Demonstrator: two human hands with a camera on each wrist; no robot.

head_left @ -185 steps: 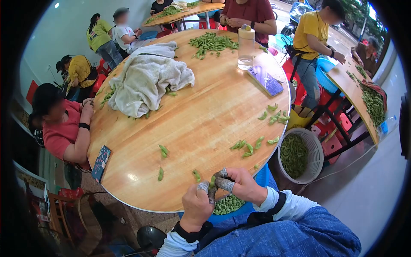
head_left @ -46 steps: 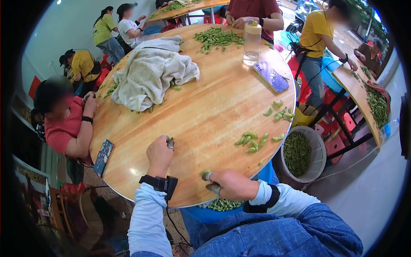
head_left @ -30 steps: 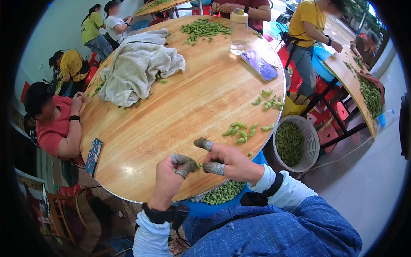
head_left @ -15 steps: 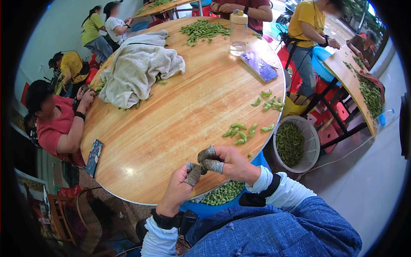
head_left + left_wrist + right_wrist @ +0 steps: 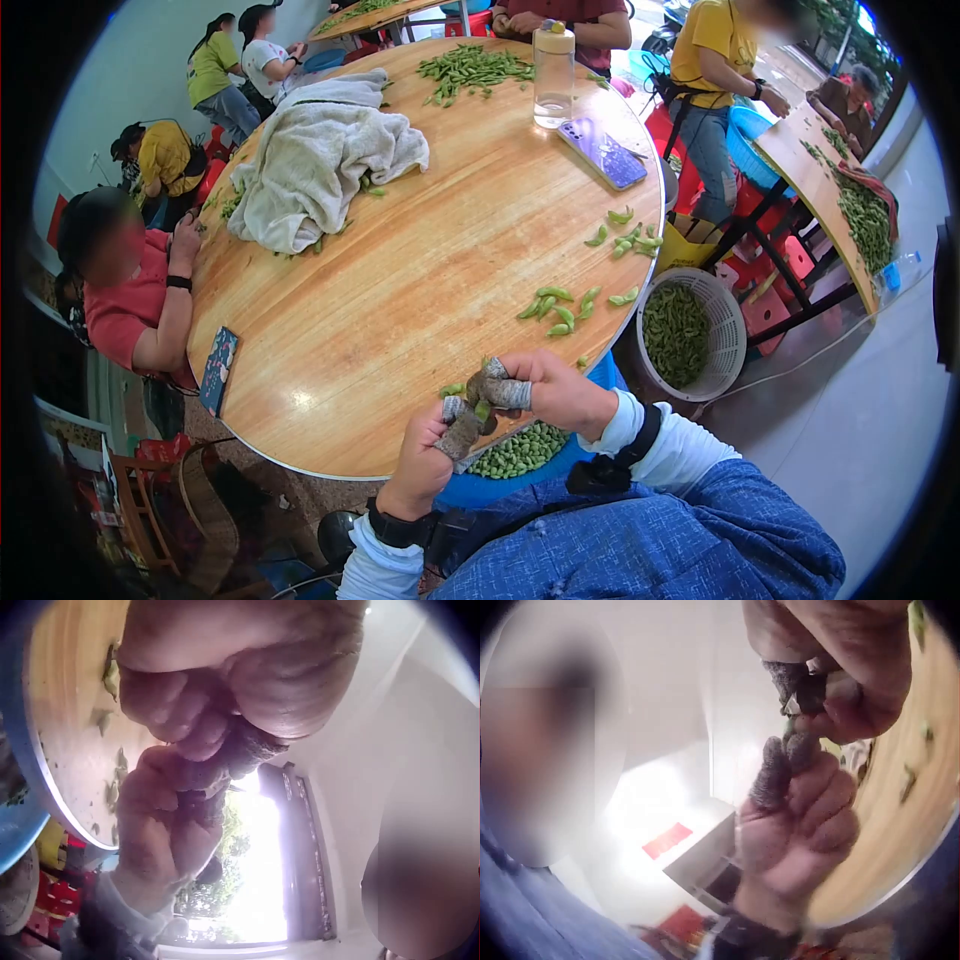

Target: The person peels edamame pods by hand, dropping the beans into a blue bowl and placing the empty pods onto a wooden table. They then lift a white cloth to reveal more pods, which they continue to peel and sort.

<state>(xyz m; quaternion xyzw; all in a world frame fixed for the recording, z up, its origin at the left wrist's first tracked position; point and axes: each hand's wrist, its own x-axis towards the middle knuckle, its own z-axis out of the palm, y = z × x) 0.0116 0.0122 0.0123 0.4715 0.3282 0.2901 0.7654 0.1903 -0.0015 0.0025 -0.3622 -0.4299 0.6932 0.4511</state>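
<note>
Over the table's near edge, my left hand (image 5: 420,460) and right hand (image 5: 562,392) meet, fingertips together. Grey knit covers wrap the thumbs and forefingers. Both pinch a green edamame pod (image 5: 483,410), mostly hidden by the fingers; in the right wrist view its green end (image 5: 788,727) shows between the two hands. Another bit of green pod (image 5: 452,389) shows just beyond the left fingertips. Below the hands, under the table edge, a blue tub (image 5: 462,491) holds shelled green beans (image 5: 522,450). Several loose pods (image 5: 548,303) lie on the table to the right.
On the round wooden table (image 5: 400,290) are a grey towel (image 5: 325,165), a water bottle (image 5: 554,80), a purple phone (image 5: 603,153), a dark patterned phone (image 5: 219,370) and a pod heap (image 5: 475,70). A white basket (image 5: 735,340) of pods stands right. Other people sit around.
The left hand reached out left on the table, then came back to the right hand. The pods lying there earlier are gone. Both hands now work together on a pod.
</note>
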